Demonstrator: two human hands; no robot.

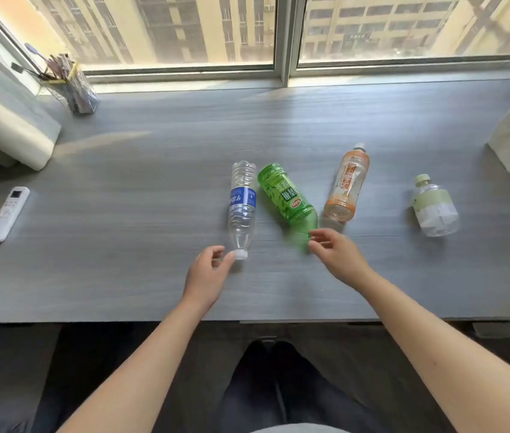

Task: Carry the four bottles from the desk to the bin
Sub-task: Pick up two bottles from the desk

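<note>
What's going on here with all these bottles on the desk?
A person is clearing four empty bottles lying on a grey desk by a window. The left hand reaches for the cap of the clear water bottle, fingertips right at it. The right hand reaches for the neck of the green bottle. Neither is lifted yet. The orange bottle and the small pale bottle lie untouched to the right.

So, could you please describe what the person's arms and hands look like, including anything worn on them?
Both forearms are bare up to the bottom edge of the picture, with no sleeves in view. The left hand and the right hand wear no gloves, and no watch, bracelet or ring shows on either. No markings, cables or tools are attached.
</note>
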